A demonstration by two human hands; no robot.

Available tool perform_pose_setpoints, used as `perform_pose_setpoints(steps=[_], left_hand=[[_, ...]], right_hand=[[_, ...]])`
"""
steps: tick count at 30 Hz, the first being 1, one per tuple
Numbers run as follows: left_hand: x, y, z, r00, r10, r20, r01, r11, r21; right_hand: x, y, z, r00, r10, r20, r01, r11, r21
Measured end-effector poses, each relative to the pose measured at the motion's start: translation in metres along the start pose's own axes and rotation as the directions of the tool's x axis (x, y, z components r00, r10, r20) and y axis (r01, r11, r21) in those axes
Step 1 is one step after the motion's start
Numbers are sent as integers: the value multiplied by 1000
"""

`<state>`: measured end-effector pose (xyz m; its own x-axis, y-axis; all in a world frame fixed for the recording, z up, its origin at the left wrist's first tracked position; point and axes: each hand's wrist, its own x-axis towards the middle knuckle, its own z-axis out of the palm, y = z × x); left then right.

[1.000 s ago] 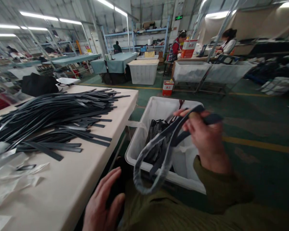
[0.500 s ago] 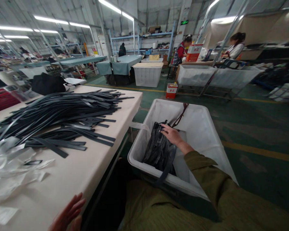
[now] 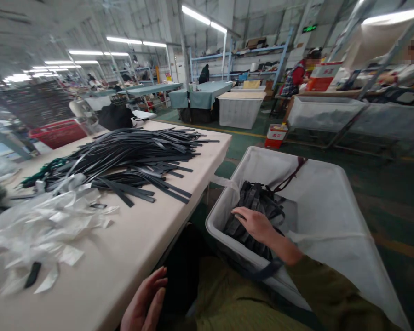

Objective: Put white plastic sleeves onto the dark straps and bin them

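My right hand (image 3: 257, 225) rests palm-down on a heap of dark straps (image 3: 253, 200) inside a white bin (image 3: 331, 202) beside the table; its fingers lie loosely on the straps without gripping. One strap loop (image 3: 265, 271) hangs over the bin's near rim. My left hand (image 3: 145, 303) is open with fingers straight, at the table's near edge above my lap, holding nothing. A large pile of long dark straps (image 3: 131, 156) lies across the beige table (image 3: 124, 257).
Torn white plastic wrappers (image 3: 37, 225) cover the table's left part. A black bag (image 3: 115, 117) sits at the far end. Other people work at tables and white bins (image 3: 239, 108) beyond the green floor. A red-and-white can (image 3: 273, 135) stands on the floor.
My right hand lowered the wrapped straps it held up into the bin and now rests on the heap. My left hand shifted along the table edge. The view swung left.
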<state>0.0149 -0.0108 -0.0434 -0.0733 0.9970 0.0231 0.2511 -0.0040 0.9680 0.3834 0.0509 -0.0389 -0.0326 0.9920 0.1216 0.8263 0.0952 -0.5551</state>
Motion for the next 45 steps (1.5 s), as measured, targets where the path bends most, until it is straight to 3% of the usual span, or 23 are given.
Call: perform_pose_setpoints(steps=[2,4,7,10,13,15,19,22,23,26,30,35,39,42,45], left_hand=[[-3,15,5,999,11,52,-11,1000,7],[-5,33,9,983,94,161,-90,996,-27],[-3,54,13,950,223,220,-203,973,-109],[-2,58,14,934,286,213,-270,958,-102],[-5,54,9,957,274,95,-263,958,-110],[-8,52,0,966,253,47,-247,963,-107],[1,47,-44,981,168,-94,-172,984,-40],[29,37,-99,972,122,-199,-72,969,238],[42,32,-118,951,119,-285,-3,926,376],[80,15,-167,895,103,-434,121,881,458],[113,-4,-192,865,26,-502,221,877,427],[113,-10,-182,825,-83,-558,239,948,212],[83,-5,-150,828,-218,-517,185,976,-115],[46,0,-112,832,-314,-457,170,929,-329],[12,7,-74,822,-470,-322,185,755,-630]], right_hand=[[0,-48,-5,986,-133,98,123,987,104],[-3,-93,-2,937,-265,228,196,938,286],[-8,-139,23,810,-385,441,105,836,538],[-9,-157,69,695,-500,517,20,732,681],[-10,-165,106,658,-531,534,-4,707,707],[-9,-171,115,621,-507,599,-51,735,676],[-7,-181,110,518,-473,713,-168,761,627],[-10,-173,113,482,-427,765,-245,772,586],[-12,-167,117,484,-415,770,-258,773,579],[-17,-148,131,525,-393,755,-265,768,584],[-19,-132,140,564,-407,719,-246,748,616],[-10,-134,132,598,-339,727,-362,695,621],[6,-145,125,625,-358,693,-397,618,678],[20,-167,119,628,-380,679,-449,535,715],[34,-199,120,556,-454,696,-523,460,717]])
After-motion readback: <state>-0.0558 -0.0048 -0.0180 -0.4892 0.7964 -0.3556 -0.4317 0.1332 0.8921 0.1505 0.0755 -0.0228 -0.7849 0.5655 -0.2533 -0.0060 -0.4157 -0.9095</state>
